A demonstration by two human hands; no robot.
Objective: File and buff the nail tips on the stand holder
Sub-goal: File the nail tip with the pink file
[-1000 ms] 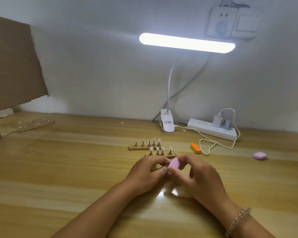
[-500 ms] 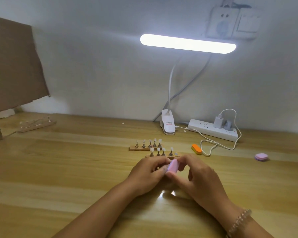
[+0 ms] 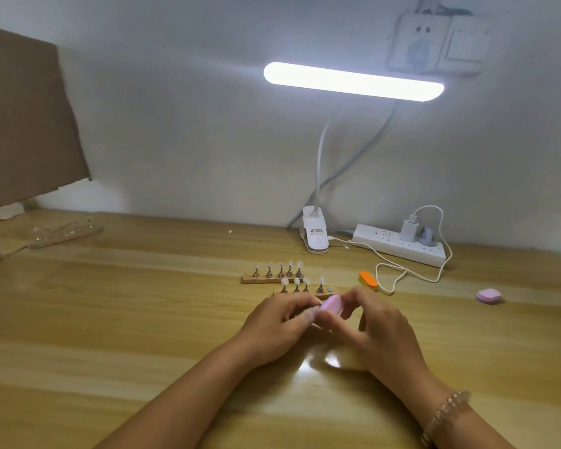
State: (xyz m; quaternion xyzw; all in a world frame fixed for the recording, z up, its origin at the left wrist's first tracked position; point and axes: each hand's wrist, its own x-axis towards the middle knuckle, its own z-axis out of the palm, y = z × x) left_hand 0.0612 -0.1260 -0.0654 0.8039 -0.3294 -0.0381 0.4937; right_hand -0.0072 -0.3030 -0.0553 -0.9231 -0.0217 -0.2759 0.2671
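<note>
Two wooden stand holders sit mid-table: the far stand holder (image 3: pixel 259 280) and the near stand holder (image 3: pixel 322 296), each with several pale nail tips (image 3: pixel 285 281) on metal pegs. One spot on the near holder shows only a bare disc (image 3: pixel 329 289). Just in front of it my right hand (image 3: pixel 381 328) grips a pink buffer block (image 3: pixel 332 303). My left hand (image 3: pixel 277 324) pinches a small nail tip (image 3: pixel 309 315) at its fingertips, pressed against the block and mostly hidden.
An orange buffer block (image 3: pixel 368 280) lies right of the holders, and a second pink block (image 3: pixel 488 296) sits farther right. A clip lamp base (image 3: pixel 316 234), a power strip (image 3: pixel 399 244) and a looped white cable (image 3: pixel 402 273) are behind. Another holder (image 3: pixel 65 234) lies at the far left.
The pink block in my right hand has shifted and tilted slightly against the tip my left hand holds. Both hands stay in the same place.
</note>
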